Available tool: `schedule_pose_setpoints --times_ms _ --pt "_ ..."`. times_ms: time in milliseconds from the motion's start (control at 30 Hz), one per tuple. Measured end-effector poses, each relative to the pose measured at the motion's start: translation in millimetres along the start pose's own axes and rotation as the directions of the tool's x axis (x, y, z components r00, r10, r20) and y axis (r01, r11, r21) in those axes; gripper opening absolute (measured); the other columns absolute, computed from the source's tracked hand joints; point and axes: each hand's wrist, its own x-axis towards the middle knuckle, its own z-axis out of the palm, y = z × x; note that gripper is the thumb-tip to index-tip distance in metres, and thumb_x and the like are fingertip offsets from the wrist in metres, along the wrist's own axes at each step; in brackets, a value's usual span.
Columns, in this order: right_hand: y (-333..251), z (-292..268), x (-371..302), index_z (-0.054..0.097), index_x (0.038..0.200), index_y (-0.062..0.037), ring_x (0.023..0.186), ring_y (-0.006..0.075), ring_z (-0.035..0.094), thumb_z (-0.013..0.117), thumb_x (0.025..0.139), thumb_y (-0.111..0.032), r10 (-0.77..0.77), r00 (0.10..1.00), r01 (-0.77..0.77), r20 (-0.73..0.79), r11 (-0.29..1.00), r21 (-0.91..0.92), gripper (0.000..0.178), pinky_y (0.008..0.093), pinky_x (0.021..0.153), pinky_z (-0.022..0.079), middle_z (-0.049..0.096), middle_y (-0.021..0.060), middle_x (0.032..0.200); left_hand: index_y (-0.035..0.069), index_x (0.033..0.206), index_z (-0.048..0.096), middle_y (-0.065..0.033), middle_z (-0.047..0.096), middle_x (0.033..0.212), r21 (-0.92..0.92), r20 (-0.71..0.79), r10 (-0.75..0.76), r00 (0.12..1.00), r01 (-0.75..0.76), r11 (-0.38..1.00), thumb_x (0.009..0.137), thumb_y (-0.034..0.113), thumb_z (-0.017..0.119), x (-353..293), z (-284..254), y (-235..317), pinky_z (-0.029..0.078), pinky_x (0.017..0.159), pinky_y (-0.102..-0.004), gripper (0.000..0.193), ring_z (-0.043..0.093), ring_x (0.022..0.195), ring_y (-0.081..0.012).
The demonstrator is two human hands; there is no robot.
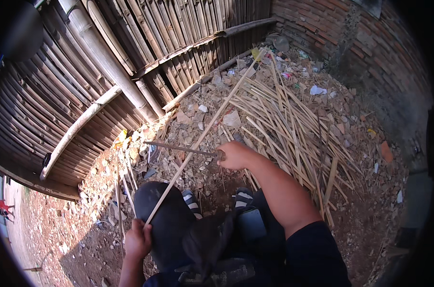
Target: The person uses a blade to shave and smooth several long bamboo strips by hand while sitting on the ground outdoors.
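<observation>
My left hand (138,239), beside my left knee, is closed round the near end of a long bamboo strip (208,128). The strip slants up and away to the right, over the rubble. My right hand (236,155) grips the handle of a long, narrow-bladed knife (171,147), its blade pointing left. Blade and strip cross a little above the ground in front of my knees; whether the edge bites into the strip I cannot tell. Ahead and to the right of my right hand lies a loose pile of split bamboo strips (289,131).
A bamboo wall (178,33) with poles stands at the left and back, a brick wall (317,28) at the back right. Stones and litter cover the ground. A dark phone (251,224) rests on my lap. More strips (129,179) lean by my left knee. A distant person (3,207) shows far left.
</observation>
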Motion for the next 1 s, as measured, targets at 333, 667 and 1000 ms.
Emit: schedule_pose_setpoints --times_ms 333,667,1000 --pt "-14.1 -1.2 -3.2 0.074 0.107 -0.0109 0.092 0.0396 0.070 0.072 0.077 -0.024 -0.023 0.996 0.023 -0.085 1.000 0.000 0.032 0.0487 0.084 0.056 0.071 0.0207 0.090 0.001 0.106 0.052 -0.0212 0.067 0.076 -0.130 0.129 -0.023 0.991 0.040 0.991 0.098 0.022 0.065 12.0 -16.8 -5.3 0.051 0.064 -0.0502 0.025 0.067 0.073 -0.0443" --pt "-18.9 2.9 -1.0 0.071 0.102 -0.0049 0.092 0.0427 0.069 0.072 0.078 -0.024 0.023 0.987 -0.009 -0.161 0.996 0.086 0.031 0.0484 0.084 0.056 0.072 0.0213 0.092 0.000 0.103 0.052 -0.0214 0.066 0.075 -0.146 0.105 -0.060 0.993 0.076 0.986 0.097 0.020 0.066 9.7 -17.3 -0.5 0.050 0.065 -0.0490 0.025 0.067 0.073 -0.0440" --pt "-25.8 -3.9 -3.2 0.071 0.097 -0.0079 0.091 0.0405 0.069 0.072 0.078 -0.025 0.102 0.982 -0.086 -0.162 0.991 0.106 0.025 0.0499 0.082 0.055 0.072 0.0201 0.090 0.000 0.105 0.051 -0.0217 0.067 0.078 -0.107 0.115 -0.069 0.991 0.081 0.991 0.097 0.021 0.066 9.7 -16.9 -8.0 0.050 0.066 -0.0493 0.027 0.067 0.075 -0.0444"
